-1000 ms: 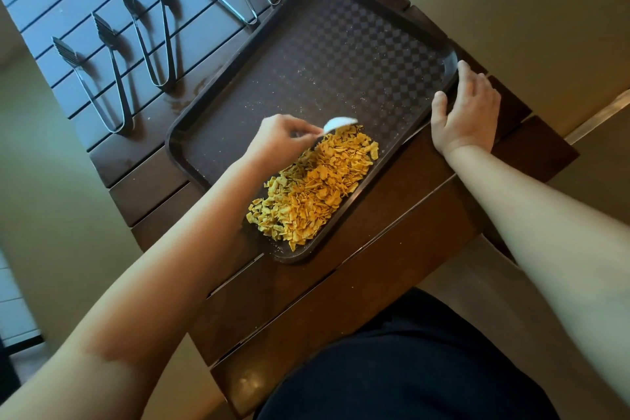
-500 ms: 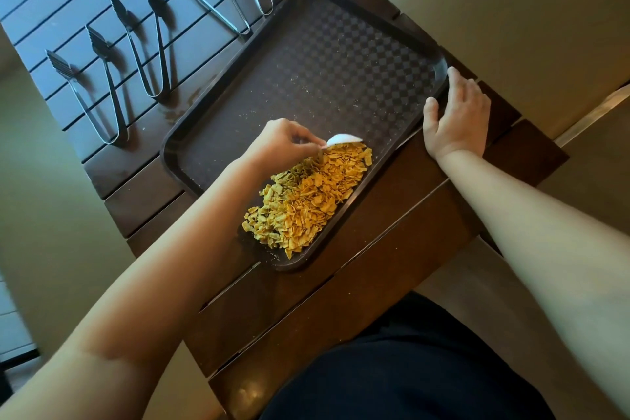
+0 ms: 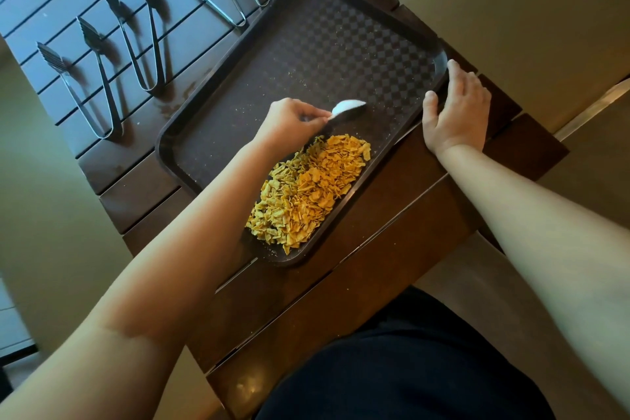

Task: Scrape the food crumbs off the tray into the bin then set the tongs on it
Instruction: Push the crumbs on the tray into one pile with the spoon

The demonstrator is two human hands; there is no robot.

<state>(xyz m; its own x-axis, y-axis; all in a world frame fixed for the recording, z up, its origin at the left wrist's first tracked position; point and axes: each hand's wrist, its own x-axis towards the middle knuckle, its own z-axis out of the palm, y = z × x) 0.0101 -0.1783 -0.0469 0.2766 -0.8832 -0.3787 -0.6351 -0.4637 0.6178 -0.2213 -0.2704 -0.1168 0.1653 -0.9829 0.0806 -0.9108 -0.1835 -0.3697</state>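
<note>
While left hand (image 3: 289, 121) fingers pinch scraper (image 3: 346, 107) | crumbs (image 3: 306, 194) just below | right hand (image 3: 455, 109) flat on tray (image 3: 238, 78)

The tray (image 3: 306, 54) lies on the slatted surface (image 3: 392, 249), crumbs (image 3: 306, 194) heaped at its 6 o'clock corner; four tongs (image 3: 99, 78) lie off its 10 o'clock side.

Dark brown slatted wooden table (image 3: 143, 194), far end washed in bluish light. Beige floor (image 3: 51, 181) around it. Black clothing (image 3: 409, 368) of the person fills the lower edge.
</note>
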